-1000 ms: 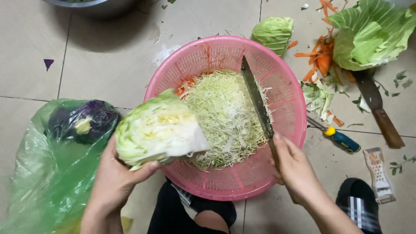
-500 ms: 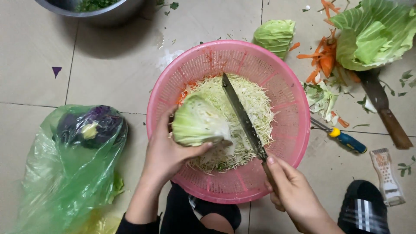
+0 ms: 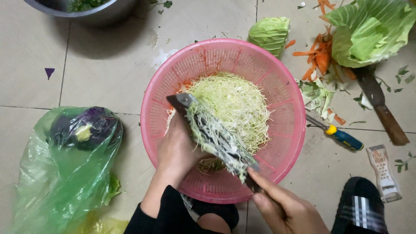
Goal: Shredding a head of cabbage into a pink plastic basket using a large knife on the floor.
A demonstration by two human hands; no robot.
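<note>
While a translucent green plastic bag [image 3: 52, 173] holding a dark purple cabbage [image 3: 84, 128] lies on the tiled floor at the far left, the person's left hand [image 3: 177, 151] reaches into the round pink plastic colander [image 3: 286, 130], its fingers hidden behind the blade, so their grip cannot be told. The long steel knife [image 3: 212, 134] slants across the colander, coated in pale green cabbage shreds [image 3: 234, 104], which also fill the basin. The right hand [image 3: 281, 206] is closed around the knife's handle at the near rim. Further right lie a yellow-and-blue peeler [image 3: 340, 135], orange carrot peelings [image 3: 318, 56] and loose green cabbage leaves [image 3: 372, 30].
</note>
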